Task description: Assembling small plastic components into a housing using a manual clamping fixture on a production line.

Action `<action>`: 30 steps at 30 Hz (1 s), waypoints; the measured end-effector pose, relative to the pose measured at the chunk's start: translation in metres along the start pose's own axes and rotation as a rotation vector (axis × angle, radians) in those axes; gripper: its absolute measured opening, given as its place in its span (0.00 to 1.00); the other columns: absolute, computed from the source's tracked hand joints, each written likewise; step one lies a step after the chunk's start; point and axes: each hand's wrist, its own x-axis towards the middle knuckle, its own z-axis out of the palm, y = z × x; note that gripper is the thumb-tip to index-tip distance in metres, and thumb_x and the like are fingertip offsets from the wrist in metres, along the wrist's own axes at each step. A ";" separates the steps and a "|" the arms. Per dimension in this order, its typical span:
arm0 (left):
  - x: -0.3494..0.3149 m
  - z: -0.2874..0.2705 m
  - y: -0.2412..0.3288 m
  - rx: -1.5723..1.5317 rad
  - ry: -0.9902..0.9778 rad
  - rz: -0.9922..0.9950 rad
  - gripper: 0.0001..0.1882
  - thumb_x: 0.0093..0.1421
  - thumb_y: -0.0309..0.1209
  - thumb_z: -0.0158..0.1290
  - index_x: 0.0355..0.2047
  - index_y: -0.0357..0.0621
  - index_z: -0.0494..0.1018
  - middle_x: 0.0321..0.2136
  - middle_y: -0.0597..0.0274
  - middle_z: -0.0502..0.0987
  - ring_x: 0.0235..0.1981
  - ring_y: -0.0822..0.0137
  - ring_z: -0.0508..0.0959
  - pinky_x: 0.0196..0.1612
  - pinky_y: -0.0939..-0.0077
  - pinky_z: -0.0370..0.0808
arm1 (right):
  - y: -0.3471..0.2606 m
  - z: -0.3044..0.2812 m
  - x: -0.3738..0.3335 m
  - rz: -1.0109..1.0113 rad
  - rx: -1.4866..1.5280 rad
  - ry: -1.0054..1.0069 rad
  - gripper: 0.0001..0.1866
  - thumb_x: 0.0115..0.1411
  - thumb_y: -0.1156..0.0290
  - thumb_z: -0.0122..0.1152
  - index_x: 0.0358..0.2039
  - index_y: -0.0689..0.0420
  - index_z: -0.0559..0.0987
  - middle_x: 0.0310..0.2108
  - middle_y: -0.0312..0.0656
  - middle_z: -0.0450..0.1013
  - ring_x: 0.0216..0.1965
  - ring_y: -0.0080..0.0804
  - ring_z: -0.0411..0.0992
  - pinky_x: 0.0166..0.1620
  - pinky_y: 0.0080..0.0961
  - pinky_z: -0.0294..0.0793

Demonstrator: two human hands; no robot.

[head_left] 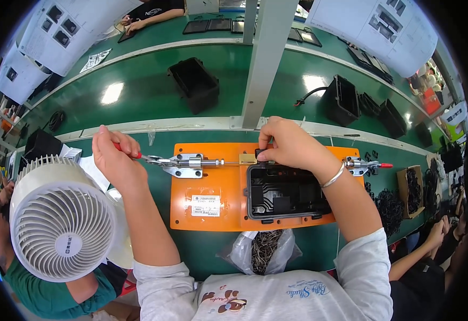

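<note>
"Gripping what, that left hand?"

"A red handle, with the fingers closed around it; it belongs to the left toggle clamp."

"And the right hand?"

"Thumb and fingertips are together on a small black piece, at the far edge of the black housing, just beside a brass block. How much of the piece lies under the fingers, one cannot tell."

"Where does the housing sit?"

"Open side up on the orange plate, right of its middle. The left clamp's rod points right, toward the brass block; a right toggle clamp stands at the plate's other end."

"Farther out?"

"On the near side, a clear plastic bag of small metal pieces on the green bench. Left, a white fan. Right, tangled black cables and a cardboard box. Far side, another open black box."
</note>
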 end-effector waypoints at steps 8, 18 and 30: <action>0.000 -0.002 0.000 0.008 0.004 -0.029 0.16 0.64 0.34 0.44 0.19 0.45 0.58 0.11 0.65 0.59 0.12 0.73 0.57 0.17 0.77 0.57 | 0.003 0.001 0.004 0.027 0.095 -0.035 0.10 0.44 0.76 0.70 0.22 0.63 0.75 0.18 0.41 0.72 0.21 0.27 0.70 0.26 0.23 0.68; 0.002 -0.004 -0.001 0.010 0.012 -0.047 0.15 0.64 0.33 0.43 0.20 0.45 0.58 0.12 0.65 0.59 0.13 0.72 0.57 0.18 0.76 0.56 | 0.002 -0.001 0.006 0.056 0.116 -0.046 0.10 0.43 0.78 0.69 0.19 0.64 0.74 0.13 0.40 0.69 0.17 0.24 0.67 0.22 0.22 0.65; -0.047 0.031 -0.016 0.553 -0.483 0.349 0.19 0.62 0.24 0.49 0.16 0.42 0.56 0.13 0.71 0.54 0.18 0.82 0.54 0.18 0.83 0.52 | 0.003 0.004 0.004 0.117 0.169 -0.015 0.10 0.42 0.80 0.69 0.19 0.65 0.74 0.14 0.40 0.70 0.17 0.24 0.68 0.22 0.21 0.66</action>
